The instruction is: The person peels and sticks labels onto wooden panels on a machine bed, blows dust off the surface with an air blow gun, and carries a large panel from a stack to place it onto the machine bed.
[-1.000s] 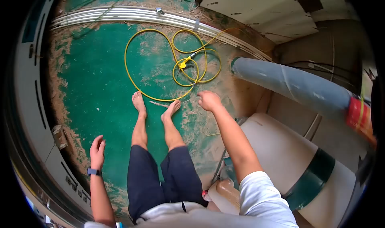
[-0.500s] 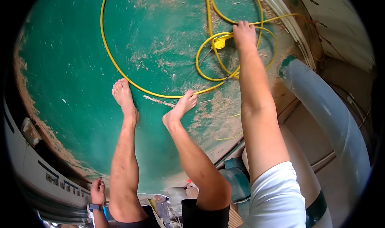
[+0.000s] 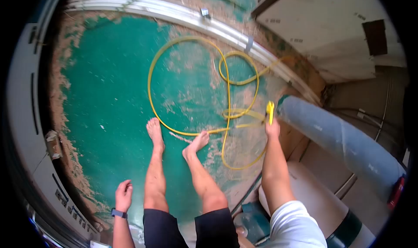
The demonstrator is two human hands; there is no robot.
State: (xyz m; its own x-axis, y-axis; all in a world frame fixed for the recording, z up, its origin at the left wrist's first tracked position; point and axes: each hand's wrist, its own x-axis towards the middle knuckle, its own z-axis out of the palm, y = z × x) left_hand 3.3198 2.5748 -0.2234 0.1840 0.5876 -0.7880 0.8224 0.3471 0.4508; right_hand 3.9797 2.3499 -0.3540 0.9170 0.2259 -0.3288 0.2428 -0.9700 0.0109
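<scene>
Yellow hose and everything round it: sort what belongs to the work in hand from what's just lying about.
Seemingly part of the work:
yellow tool, in the right hand
yellow hose, looped across the floor

Apparently just lying about:
white pipes
grey tube
pale cylinder near the tube

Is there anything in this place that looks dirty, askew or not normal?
Yes. Brown debris lies scattered along the left edge of the green floor, as if unswept, and the yellow hose sprawls in loose loops by the bare feet.

A dusty workshop, judging by the sawdust-like debris (image 3: pixel 76 161) and thick grey duct (image 3: pixel 344 141).
</scene>
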